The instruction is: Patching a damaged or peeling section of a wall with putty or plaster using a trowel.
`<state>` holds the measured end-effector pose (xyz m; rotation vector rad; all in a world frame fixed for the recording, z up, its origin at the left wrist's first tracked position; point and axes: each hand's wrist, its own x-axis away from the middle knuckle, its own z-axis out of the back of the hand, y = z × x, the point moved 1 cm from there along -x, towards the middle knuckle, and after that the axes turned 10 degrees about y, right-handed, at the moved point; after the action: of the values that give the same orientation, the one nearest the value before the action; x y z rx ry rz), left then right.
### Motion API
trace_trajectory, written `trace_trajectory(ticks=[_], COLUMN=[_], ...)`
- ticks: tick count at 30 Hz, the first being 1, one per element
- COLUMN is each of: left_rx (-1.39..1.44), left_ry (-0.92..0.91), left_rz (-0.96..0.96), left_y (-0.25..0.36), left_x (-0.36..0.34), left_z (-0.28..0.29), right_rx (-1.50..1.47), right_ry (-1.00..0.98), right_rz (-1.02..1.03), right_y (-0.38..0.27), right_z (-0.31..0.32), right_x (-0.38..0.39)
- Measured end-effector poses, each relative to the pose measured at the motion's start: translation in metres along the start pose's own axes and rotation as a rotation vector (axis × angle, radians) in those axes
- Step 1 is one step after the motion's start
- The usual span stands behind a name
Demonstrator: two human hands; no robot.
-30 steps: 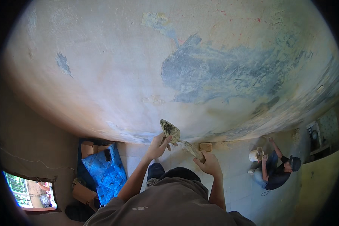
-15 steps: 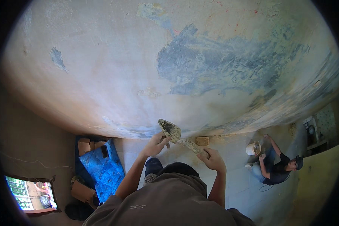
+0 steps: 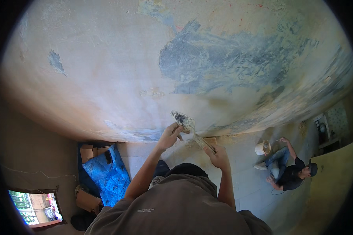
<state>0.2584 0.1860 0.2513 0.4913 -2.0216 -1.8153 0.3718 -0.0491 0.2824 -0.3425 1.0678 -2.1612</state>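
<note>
Both hands hold one scraper (image 3: 189, 129) against the wall (image 3: 117, 74), low down where it meets the floor (image 3: 243, 180). The left hand (image 3: 169, 136) is closed near the blade end, fingers wrapped just under the wide, plaster-caked blade, which lies against the wall surface. The right hand (image 3: 219, 156) is closed around the handle's lower end, so the tool runs at a slant from the upper left, at the blade, down to the right. The two hands are apart along the shaft, with a bare stretch of handle between them. The wall is pale and peach-toned, with a large blue-grey patch (image 3: 223, 58) above and to the right of the blade and a small one (image 3: 55, 62) far to the left. A small block (image 3: 211, 140) lies on the floor just beside the right hand, at the foot of the wall. To the left, on the floor, lies a blue sheet (image 3: 108, 172) with cardboard boxes (image 3: 88, 152) beside it. At the right another person (image 3: 288, 172) sits on the floor, an arm stretched toward a white bucket (image 3: 262, 148) close by. A window (image 3: 35, 206) shows at the lower left.
</note>
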Motion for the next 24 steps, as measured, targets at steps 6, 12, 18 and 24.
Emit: trace_trajectory(ticks=[6, 12, 18, 24], left_rx=[-0.091, -0.313, -0.591, -0.679], left_ry=[0.350, 0.322, 0.286, 0.285], left_rz=[-0.121, -0.288, -0.444, -0.499], left_y=[-0.005, 0.024, 0.007, 0.004], left_x=[-0.019, -0.026, -0.049, -0.047], left_z=[-0.004, -0.025, -0.029, -0.031], right_rx=[0.005, 0.012, 0.082, 0.060], right_ry=[0.326, 0.388, 0.431, 0.434], right_rz=[0.181, 0.169, 0.269, 0.273], right_y=[-0.006, 0.016, 0.009, 0.007], right_z=[-0.025, -0.037, -0.041, -0.040], right_x=[-0.019, -0.048, -0.063, -0.063])
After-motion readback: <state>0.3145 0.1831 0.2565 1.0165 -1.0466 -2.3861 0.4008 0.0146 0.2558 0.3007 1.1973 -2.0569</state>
